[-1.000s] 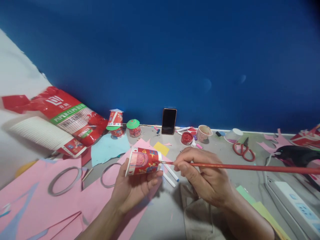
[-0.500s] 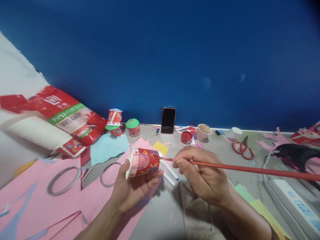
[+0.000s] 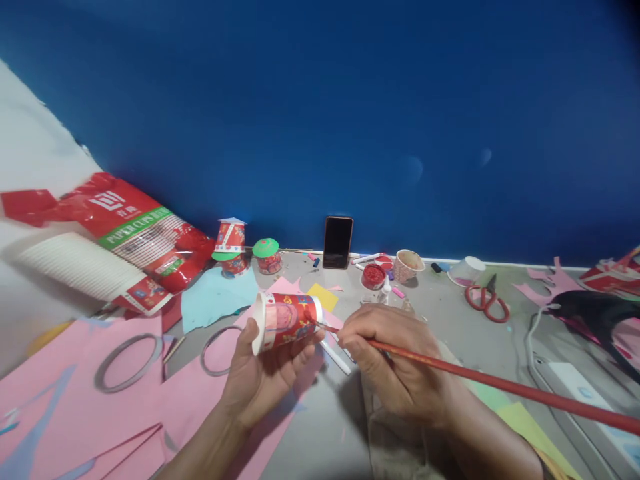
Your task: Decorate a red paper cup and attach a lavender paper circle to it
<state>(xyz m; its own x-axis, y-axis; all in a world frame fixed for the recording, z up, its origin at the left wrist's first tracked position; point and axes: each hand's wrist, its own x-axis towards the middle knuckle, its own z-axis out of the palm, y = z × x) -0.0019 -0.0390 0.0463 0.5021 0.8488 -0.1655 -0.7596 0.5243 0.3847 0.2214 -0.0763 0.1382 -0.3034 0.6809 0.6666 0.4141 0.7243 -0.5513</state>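
Printed red paper cup [image 3: 293,320] is held on its side above the counter [image 3: 323,437], at mid-view, by the left hand [image 3: 273,377]; thumb is laid at the wider white end, fingers are curled underneath. Long red brush [image 3: 490,377] is gripped near its tip by the right hand [image 3: 400,357], thumb and fingers pinched on it; the handle is slanted down to the right. Brush tip is placed at the cup's side near the narrower end; exact contact can't be told. Two markers [image 3: 336,356] are partly covered, just beyond the hands. Pink paper [image 3: 60,363] is spread at left, with a grey ring [image 3: 102,375] laid on it. Light blue paper [image 3: 215,300] is seen behind, then two stacked cups [image 3: 232,237] and a green-topped cup [image 3: 267,251]. A phone [image 3: 338,243] is stood upright near the blue wall [image 3: 320,120]. Right of it, a pot of red stuff [image 3: 373,275] is set just beside a speckled cup [image 3: 407,268]; red-handled scissors [image 3: 501,311] are placed farther right. A cup stack [image 3: 85,267] is laid by a red cup bag [image 3: 135,213] at left. Power strip [image 3: 570,383] at lower right is partly crossed by the brush.
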